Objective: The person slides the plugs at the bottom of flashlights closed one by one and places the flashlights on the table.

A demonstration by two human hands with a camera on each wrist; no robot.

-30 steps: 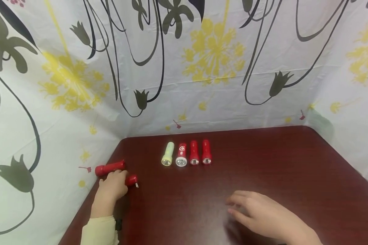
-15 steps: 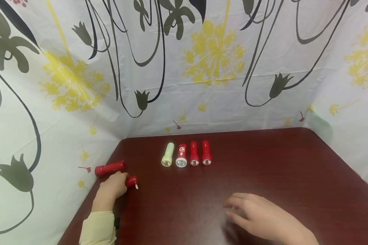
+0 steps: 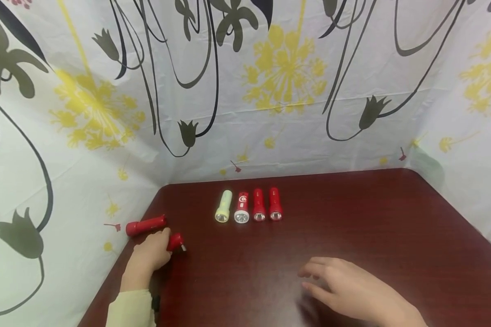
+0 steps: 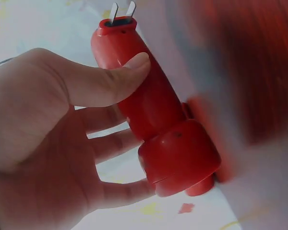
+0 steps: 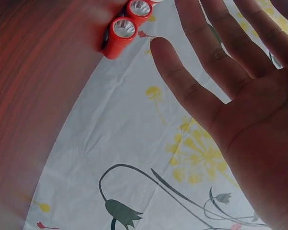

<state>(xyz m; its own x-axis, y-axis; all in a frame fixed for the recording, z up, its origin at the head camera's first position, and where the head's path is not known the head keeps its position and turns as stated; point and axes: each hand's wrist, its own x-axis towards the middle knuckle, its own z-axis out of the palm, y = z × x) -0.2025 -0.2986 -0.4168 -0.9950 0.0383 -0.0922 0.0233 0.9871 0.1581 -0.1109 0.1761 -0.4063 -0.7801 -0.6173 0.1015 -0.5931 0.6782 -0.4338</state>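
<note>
At the left of the table my left hand (image 3: 149,252) grips a red flashlight (image 4: 153,100); the thumb lies across its body and the fingers are behind it. Two metal plug prongs (image 4: 122,13) stick out of its tail end. Just beyond the hand lies another red flashlight (image 3: 146,225), partly hidden behind the held one in the left wrist view. My right hand (image 3: 343,284) hovers over the near right of the table, fingers relaxed, holding nothing. Its spread fingers (image 5: 223,38) show in the right wrist view.
A row stands toward the back of the dark red table (image 3: 352,213): a pale yellow-green flashlight (image 3: 224,205), a red and white flashlight (image 3: 242,207), and two red flashlights, one at the right end (image 3: 275,203). A patterned cloth (image 3: 294,150) surrounds the table.
The left hand keeps its grip on the red flashlight, whose visible end tilts slightly. The right hand has shifted very little.
</note>
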